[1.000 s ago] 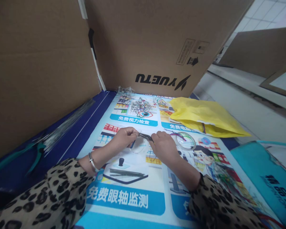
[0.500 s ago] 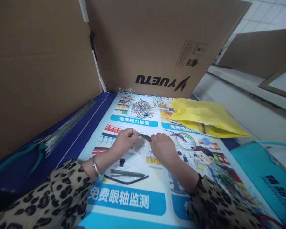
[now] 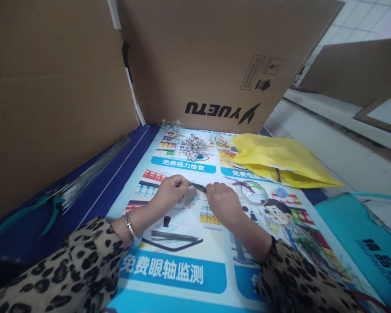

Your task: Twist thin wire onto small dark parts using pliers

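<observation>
Over the middle of the printed sheet (image 3: 211, 243), my right hand (image 3: 224, 203) is closed around pliers; their narrow dark jaws (image 3: 199, 188) point left. My left hand (image 3: 173, 191) pinches a thin wire at the jaw tips, though most of it is hidden by the fingers. Below the jaws shows a faint clear round shape (image 3: 189, 199) that I cannot make out well. Nearer to me lies a bundle of short dark wires (image 3: 174, 237). A ring-shaped roll (image 3: 254, 192) with coloured wires (image 3: 244, 184) in and beside it is right of my right hand.
Teal-handled pliers (image 3: 54, 215) and long silver wires (image 3: 93, 171) lie at left. Tangled wire pieces (image 3: 195, 145) are at the back. On the right are a yellow bag (image 3: 276, 158), a teal case (image 3: 358, 234) and more tangled wires (image 3: 308, 245). Cardboard walls (image 3: 182, 56) stand behind.
Almost nothing differs. The pliers' jaws have tilted slightly and the right hand has shifted a little; both hands keep their hold.
</observation>
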### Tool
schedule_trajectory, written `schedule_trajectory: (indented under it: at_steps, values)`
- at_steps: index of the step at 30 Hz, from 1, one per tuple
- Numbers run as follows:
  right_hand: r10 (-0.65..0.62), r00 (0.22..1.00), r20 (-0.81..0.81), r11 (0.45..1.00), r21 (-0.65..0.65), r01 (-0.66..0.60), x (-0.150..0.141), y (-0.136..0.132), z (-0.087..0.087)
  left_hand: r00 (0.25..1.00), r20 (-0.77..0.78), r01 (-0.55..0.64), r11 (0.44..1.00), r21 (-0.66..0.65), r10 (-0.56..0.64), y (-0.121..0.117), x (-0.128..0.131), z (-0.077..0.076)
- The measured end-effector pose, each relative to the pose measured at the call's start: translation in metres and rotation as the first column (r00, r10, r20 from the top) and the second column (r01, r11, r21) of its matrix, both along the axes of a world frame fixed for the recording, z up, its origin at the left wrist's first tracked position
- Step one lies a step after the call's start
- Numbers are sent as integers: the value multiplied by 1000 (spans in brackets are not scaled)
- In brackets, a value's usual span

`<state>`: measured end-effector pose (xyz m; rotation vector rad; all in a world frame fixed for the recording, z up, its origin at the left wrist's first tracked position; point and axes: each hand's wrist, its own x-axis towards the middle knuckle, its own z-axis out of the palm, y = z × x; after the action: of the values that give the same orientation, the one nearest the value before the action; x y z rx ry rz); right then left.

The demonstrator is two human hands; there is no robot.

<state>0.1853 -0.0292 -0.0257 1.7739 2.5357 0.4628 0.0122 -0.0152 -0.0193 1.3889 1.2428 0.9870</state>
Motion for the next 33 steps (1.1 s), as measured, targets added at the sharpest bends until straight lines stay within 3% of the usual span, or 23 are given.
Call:
schedule_trajectory:
  at_steps: [17, 22, 33]
  values:
    - [-24, 1000, 8, 996, -82, 24, 1, -1, 9, 992, -117, 44, 999, 23, -41, 3, -3, -1]
    - [17, 999, -50, 999, -27, -18, 5, 3, 8, 990, -123, 77, 996, 43, -71, 5, -5, 1]
    - [98, 988, -117, 995, 9, -97, 12, 8, 3, 979, -4, 202, 974, -101, -203, 10, -11, 5]
